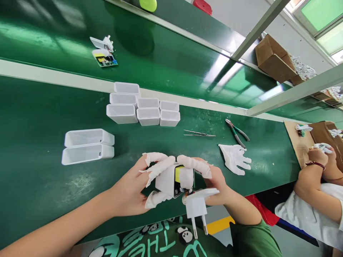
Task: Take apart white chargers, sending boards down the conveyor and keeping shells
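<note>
My left hand (pixel 131 191), with white finger covers, is closed around a white plastic adapter housing (pixel 164 181) near the table's front edge. My right hand (pixel 216 178), its fingers covered too, grips a circuit board (pixel 194 178) at the housing's open end. Yellow tape (pixel 177 175) on the board shows in the opening; how deep the board sits, I cannot tell. Below the right fingers hangs a white two-pin plug cap (pixel 196 206), apart from the housing. Part of the board is hidden behind the fingers.
Two empty housings (pixel 88 137) lie left, several more (pixel 122 114) ahead. Tweezers (pixel 199 134), cutters (pixel 235 132) and a white glove (pixel 235 157) lie right. An opened adapter (pixel 104 53) is on the raised shelf. A co-worker's hands (pixel 320 155) work at far right beside a cardboard box (pixel 328 134).
</note>
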A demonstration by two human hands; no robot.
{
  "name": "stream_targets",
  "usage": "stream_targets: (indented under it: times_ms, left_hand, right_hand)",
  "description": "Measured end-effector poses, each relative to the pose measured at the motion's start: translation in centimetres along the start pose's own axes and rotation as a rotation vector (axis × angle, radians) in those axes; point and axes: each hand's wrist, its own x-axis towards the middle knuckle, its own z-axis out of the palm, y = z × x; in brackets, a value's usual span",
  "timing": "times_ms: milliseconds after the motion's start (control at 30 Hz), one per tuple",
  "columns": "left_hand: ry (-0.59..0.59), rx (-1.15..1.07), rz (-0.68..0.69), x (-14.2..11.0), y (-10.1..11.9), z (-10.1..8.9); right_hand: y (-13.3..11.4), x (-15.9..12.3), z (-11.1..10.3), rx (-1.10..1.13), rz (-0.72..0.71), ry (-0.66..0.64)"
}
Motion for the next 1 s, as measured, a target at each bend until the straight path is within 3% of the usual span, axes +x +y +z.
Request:
stream_targets:
  times_ms: [233, 367, 500, 633, 800, 1000]
  left_hand:
    - [-0.080, -0.369, -0.153, 0.2, 0.2, 0.1]
    - [-0.156, -0.536, -0.204, 0.4, 0.7, 0.0]
    - [-0.116, -0.336, -0.293, 0.2, 0.3, -0.4]
    - [-0.006, -0.177, -0.340, 0.1, -0.5, -0.6]
    - [0.125, 0.013, -0.256, 0.3, -0.4, -0.1]
    - [0.172, 0.114, -0.138, 0.6, 0.4, 0.0]
  right_hand:
    - [-0.9, 0.9, -0.8, 0.011, 0.058, -0.172]
    - [-0.5, 1.2, -0.9, -0.023, -0.053, -0.208]
    - [1.1, 0.7, 0.2, -0.269, -0.018, -0.147]
    - [2.3, 0.1, 1.5, -0.456, 0.077, -0.211]
    - [2.5, 0.1, 2.0, -0.410, 0.041, -0.145]
    - [2.0, 0.5, 1.8, -0.263, 0.006, -0.060]
